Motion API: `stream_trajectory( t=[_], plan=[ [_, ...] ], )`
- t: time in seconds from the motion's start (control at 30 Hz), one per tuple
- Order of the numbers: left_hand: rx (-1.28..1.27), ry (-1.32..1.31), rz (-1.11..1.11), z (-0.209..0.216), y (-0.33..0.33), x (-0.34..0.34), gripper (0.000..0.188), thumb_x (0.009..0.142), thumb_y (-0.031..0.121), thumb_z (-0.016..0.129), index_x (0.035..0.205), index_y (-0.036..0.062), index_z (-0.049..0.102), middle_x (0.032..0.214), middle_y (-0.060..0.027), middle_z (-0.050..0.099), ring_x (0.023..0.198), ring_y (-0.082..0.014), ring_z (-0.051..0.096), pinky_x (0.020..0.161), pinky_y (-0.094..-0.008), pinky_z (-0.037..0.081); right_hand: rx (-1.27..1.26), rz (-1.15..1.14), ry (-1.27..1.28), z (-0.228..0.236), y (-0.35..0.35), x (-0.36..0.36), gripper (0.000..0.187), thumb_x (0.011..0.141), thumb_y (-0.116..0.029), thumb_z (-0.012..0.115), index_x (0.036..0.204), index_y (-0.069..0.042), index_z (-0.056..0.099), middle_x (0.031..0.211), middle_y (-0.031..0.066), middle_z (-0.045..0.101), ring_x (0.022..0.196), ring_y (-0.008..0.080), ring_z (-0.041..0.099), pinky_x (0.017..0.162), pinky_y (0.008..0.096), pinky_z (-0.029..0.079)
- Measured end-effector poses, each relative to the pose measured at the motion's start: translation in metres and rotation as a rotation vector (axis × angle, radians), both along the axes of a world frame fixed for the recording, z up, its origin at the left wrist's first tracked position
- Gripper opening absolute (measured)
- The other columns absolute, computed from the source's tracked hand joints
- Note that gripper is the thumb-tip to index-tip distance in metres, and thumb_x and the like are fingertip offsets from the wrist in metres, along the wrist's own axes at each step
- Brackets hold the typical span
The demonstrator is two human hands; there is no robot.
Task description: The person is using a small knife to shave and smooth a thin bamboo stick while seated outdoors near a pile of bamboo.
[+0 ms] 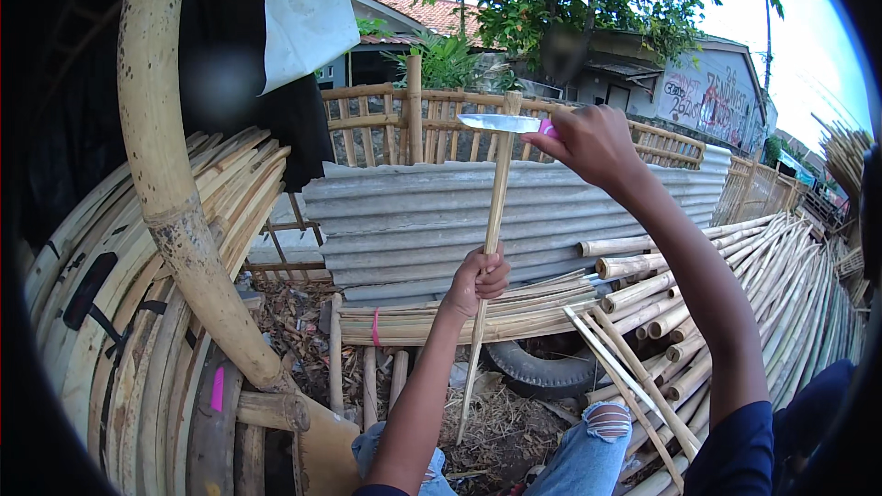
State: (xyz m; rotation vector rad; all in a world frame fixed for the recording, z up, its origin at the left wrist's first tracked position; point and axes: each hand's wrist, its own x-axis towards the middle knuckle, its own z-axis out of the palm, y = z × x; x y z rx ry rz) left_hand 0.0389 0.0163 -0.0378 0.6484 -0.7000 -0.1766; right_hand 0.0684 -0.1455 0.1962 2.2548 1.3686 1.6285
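Note:
My left hand is wrapped round a long bamboo strip at about its middle. The strip stands nearly upright, its lower end tapering down toward the ground between my knees. Raised higher, my right hand grips the pink handle of a knife. The knife's pale blade lies level across the strip a little below its top end and points to the left. Whether the edge is cutting into the bamboo, I cannot tell.
A thick bamboo post rises at left beside stacked split bamboo. Bamboo poles fill the right. Ahead are a corrugated sheet, a bundle of strips and an old tyre. Two loose strips lean near my right knee.

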Motion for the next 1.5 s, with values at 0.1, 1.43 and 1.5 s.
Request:
stream_trajectory(
  t=[0.1, 1.43, 1.5],
  plan=[
    [0.009, 0.002, 0.021, -0.004, 0.011, -0.002, 0.029, 0.087, 0.025, 0.054, 0.068, 0.0128, 0.036, 0.047, 0.0069, 0.025, 0.036, -0.0013, 0.018, 0.032, -0.0176, 0.014, 0.021, 0.007, 0.171, -0.031, 0.018, -0.006, 0.058, 0.084, -0.059, 0.049, 0.057, -0.009, 0.059, 0.044, 0.0092, 0.05, 0.042, 0.0287, 0.055, 0.042, 0.0395, 0.041],
    [0.067, 0.066, 0.439, 0.004, -0.002, 0.002, 0.021, 0.089, 0.022, 0.053, 0.076, 0.0124, 0.041, 0.052, 0.0071, 0.028, 0.038, -0.0006, 0.022, 0.033, -0.0173, 0.016, -0.026, -0.202, 0.172, -0.008, 0.008, 0.005, 0.056, 0.086, -0.056, 0.047, 0.059, -0.009, 0.062, 0.045, 0.0097, 0.05, 0.043, 0.0275, 0.055, 0.042, 0.039, 0.041],
    [0.094, 0.046, 0.51, 0.002, -0.002, 0.003, 0.02, 0.09, 0.022, 0.053, 0.077, 0.0124, 0.042, 0.053, 0.0072, 0.028, 0.038, -0.0006, 0.022, 0.034, -0.0174, 0.016, 0.025, -0.115, 0.267, -0.023, 0.011, 0.0, 0.059, 0.087, -0.057, 0.045, 0.059, -0.009, 0.061, 0.045, 0.0111, 0.05, 0.043, 0.0286, 0.055, 0.042, 0.0405, 0.041]
  ],
)
